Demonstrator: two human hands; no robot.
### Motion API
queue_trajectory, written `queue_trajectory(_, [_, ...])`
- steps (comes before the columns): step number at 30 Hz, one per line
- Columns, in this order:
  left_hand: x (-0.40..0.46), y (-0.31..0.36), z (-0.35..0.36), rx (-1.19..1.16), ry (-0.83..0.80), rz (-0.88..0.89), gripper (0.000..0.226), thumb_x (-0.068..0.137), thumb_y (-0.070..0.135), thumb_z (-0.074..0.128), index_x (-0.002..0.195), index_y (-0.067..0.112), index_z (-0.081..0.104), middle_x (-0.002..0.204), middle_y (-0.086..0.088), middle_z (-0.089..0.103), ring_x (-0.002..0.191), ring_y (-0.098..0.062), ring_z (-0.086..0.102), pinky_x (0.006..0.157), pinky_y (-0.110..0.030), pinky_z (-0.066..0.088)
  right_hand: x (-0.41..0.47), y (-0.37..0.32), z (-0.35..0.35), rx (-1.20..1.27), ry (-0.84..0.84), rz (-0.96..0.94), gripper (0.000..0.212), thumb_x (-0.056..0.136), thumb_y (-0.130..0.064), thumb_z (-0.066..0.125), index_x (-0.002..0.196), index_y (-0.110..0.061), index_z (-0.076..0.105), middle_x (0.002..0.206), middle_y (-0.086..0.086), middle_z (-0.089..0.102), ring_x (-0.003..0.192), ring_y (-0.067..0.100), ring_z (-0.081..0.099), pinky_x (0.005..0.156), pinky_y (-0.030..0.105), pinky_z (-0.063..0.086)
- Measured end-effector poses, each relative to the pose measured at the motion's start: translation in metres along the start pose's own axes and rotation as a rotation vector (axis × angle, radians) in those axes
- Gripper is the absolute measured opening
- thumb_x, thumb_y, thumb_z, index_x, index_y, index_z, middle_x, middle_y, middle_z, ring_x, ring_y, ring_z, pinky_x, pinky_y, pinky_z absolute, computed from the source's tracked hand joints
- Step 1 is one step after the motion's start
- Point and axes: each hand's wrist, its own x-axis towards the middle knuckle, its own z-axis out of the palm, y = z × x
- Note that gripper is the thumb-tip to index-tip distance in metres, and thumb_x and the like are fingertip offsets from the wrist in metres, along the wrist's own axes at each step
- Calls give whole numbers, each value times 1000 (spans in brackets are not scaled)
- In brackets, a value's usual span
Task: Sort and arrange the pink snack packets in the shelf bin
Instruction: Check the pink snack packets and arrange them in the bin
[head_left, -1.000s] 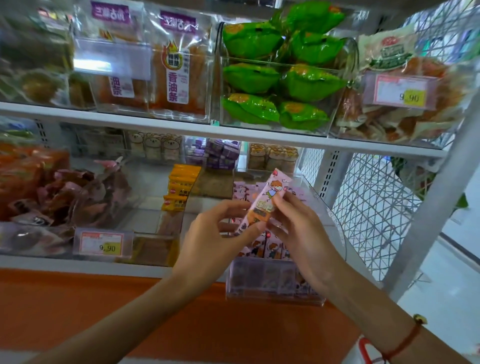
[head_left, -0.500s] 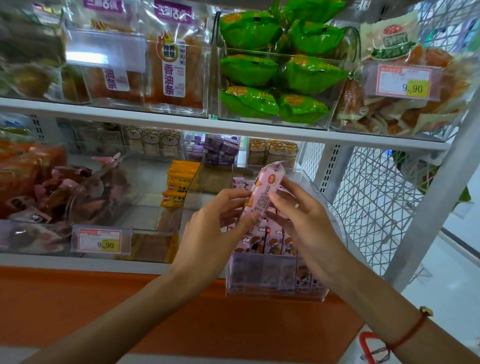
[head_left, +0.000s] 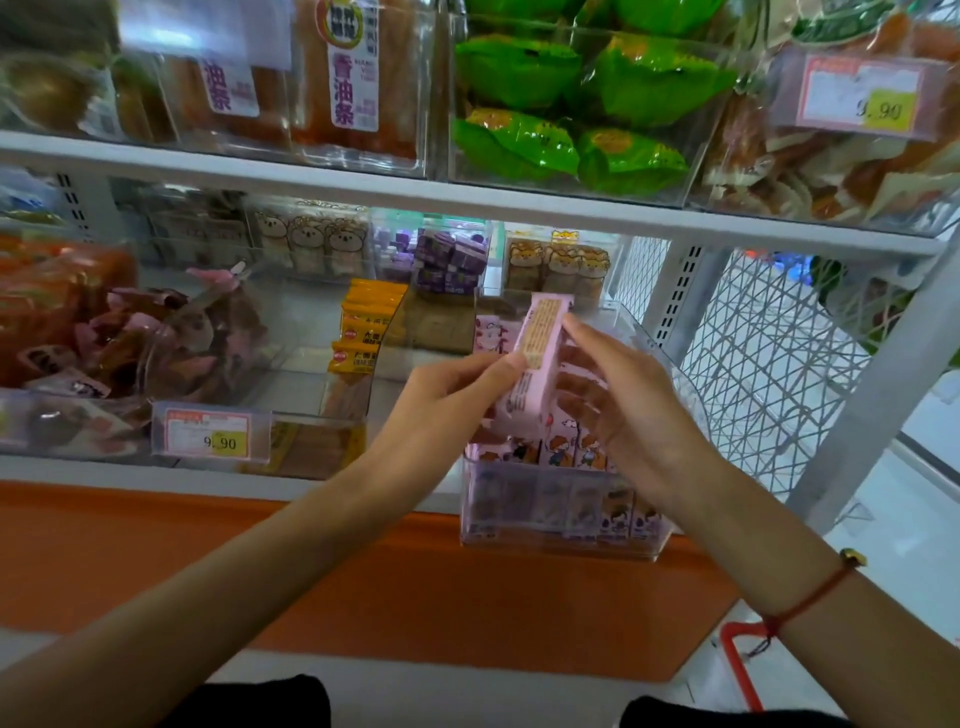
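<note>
Pink, long foil snack packet (head_left: 537, 358) pinched between left hand (head_left: 441, 415) and right hand (head_left: 631, 415), tilted, printed back up. Held just above clear plastic shelf bin (head_left: 558, 525) (front wall frosted) with pink cartoon packets (head_left: 563, 449) upright in a row. Yellow packets (head_left: 363, 332) left.

A shop; price tags (head_left: 217, 434) on snack-stocked, seemingly retail shelves (head_left: 467, 202).

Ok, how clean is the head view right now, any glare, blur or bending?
Head view: white glare on the upper-left clear bin; shelf edge bows from wide-angle distortion; the held pink packet has soft print; far-left packets are smeared.
</note>
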Motion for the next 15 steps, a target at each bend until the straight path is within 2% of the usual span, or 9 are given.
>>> queue_trajectory(3, [1,-3,-1,-9,-17,13,19,93,32,48,104,32,63,83,16,72,76,-4,70,64,-14,54,2,0,2,-8,-9,-9,29,92,-32,56,113,-16,68,90,-2,71,87,14,65,79,26,53])
queue_trajectory(5, [1,-6,-3,10,-4,40,25,89,36,51,111,35,62,92,17,72,84,-5,69,67,-15,54,2,-1,2,-17,-27,-44,32,90,-36,57,113,-18,67,92,-2,72,90,15,66,83,30,52])
queue_trajectory(8, [2,-9,-9,95,11,121,43,85,40,51,127,36,55,110,18,69,100,-5,65,79,-23,55,2,-1,3,-69,-32,-123,49,76,-40,64,120,-19,63,101,1,71,99,17,66,90,35,51])
queue_trajectory(10, [2,-10,-13,154,39,177,43,87,35,52,129,40,52,118,20,65,108,-2,61,89,-31,53,1,0,3,-72,-49,-160,53,69,-37,66,119,-19,62,106,3,70,103,17,65,95,38,50])
queue_trajectory(11, [2,-11,-15,178,60,197,42,88,31,52,129,41,51,120,22,63,110,0,59,92,-30,51,0,0,3,-61,-62,-167,51,70,-34,66,118,-18,62,107,4,70,104,17,65,96,39,50])
queue_trajectory(13, [3,-10,-17,217,99,225,42,89,27,54,130,39,51,121,26,61,111,4,57,92,-20,50,0,2,3,-28,-81,-175,45,74,-29,66,118,-21,62,109,2,70,104,15,66,94,36,51])
queue_trajectory(15, [3,-11,-18,284,154,240,43,89,25,58,130,39,52,121,25,61,112,3,55,88,-14,49,0,4,3,-53,-81,-189,42,74,-36,66,116,-31,62,108,-3,70,101,10,66,88,29,54])
